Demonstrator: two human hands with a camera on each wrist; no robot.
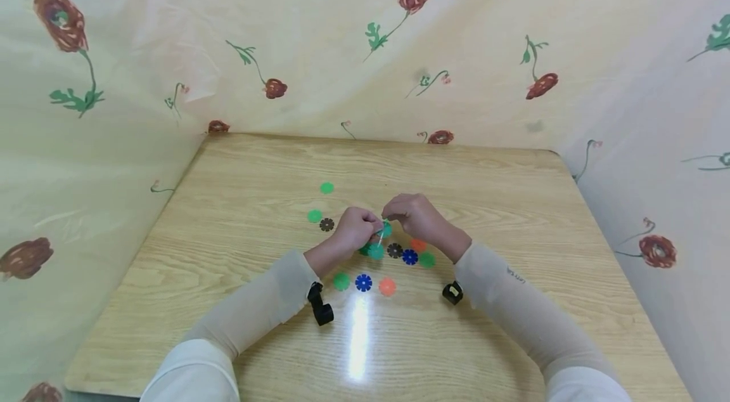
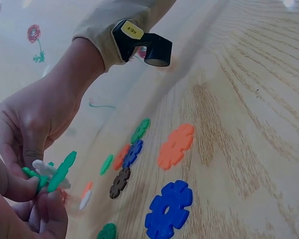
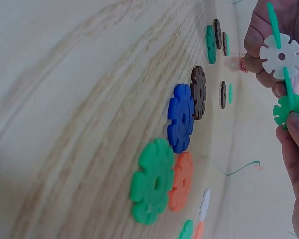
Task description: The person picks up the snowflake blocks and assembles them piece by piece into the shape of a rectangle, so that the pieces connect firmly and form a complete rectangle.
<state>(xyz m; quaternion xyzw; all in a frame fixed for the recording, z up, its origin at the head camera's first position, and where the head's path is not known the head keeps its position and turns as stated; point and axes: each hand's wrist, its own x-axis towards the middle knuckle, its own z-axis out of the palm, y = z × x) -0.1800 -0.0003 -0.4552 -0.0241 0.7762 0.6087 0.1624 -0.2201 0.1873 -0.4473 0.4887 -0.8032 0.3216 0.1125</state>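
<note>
Head view: the left hand [image 1: 355, 229] and right hand [image 1: 421, 218] are close together above the wooden table [image 1: 239, 199], the linked-disc piece [image 1: 386, 230] between them, loose discs [image 1: 363, 283] nearer. Left wrist view: the left hand pinches the piece's green part. Right wrist view: its white disc [image 3: 281, 56], notched and round-holed, sits crosswise between edge-on green ones; the right hand pinches a notched green disc [image 3: 283, 109].

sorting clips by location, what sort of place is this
Probably a tabletop workspace, perhaps a makeshift recording booth: a wood-grain table with flower-print sheeting on three sides and slotted plastic discs scattered across it.
</note>
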